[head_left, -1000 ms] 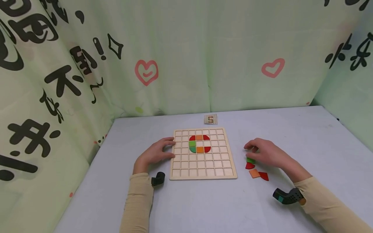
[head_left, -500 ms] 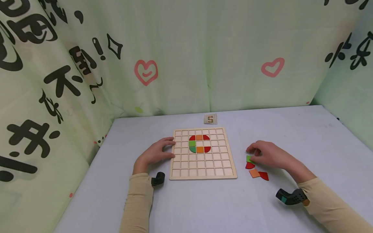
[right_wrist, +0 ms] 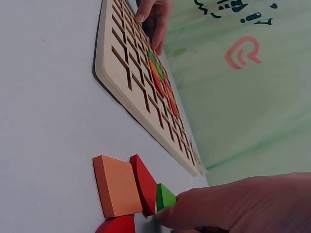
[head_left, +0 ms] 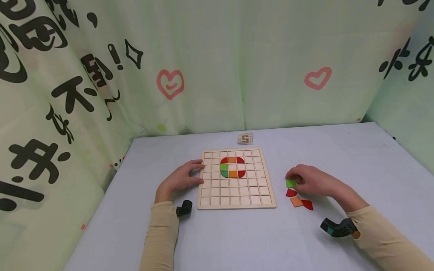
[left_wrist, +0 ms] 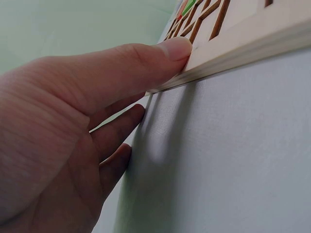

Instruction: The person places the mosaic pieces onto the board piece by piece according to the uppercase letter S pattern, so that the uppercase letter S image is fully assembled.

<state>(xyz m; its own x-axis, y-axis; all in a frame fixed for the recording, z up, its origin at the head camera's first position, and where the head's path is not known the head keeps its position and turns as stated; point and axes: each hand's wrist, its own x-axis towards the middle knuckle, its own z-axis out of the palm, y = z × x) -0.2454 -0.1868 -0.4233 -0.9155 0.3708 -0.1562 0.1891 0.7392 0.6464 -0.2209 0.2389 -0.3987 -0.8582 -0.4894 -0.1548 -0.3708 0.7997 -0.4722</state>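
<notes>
My left hand (head_left: pixel 181 177) rests at the left edge of a wooden grid board (head_left: pixel 234 201), its fingers fairly straight. In the left wrist view the thumb (left_wrist: pixel 165 51) touches the board's rim. Several red, orange and green tiles sit in the upper-middle cells, including a green square (head_left: pixel 223 166) and a lower orange square (head_left: pixel 233 174). Right of the board, my right hand (head_left: pixel 315 181) pinches a loose green square tile (head_left: pixel 290 183) between thumb and fingers; the fingertips behind it are partly hidden. Close below lie a red quarter-round tile (head_left: pixel 291 192), an orange square tile (head_left: pixel 296 202) and another red quarter-round tile (head_left: pixel 307 204).
A small card (head_left: pixel 245 138) with a gridded picture lies behind the board. Printed curtains (head_left: pixel 244 75) stand behind and beside the white-covered table (head_left: pixel 237 237). Each wrist wears a black camera, such as the right camera (head_left: pixel 339 227).
My right hand has drawn slightly nearer over the green square tile and now pinches it; the tile has shifted a little and shows more. The left hand and board have stayed put.
</notes>
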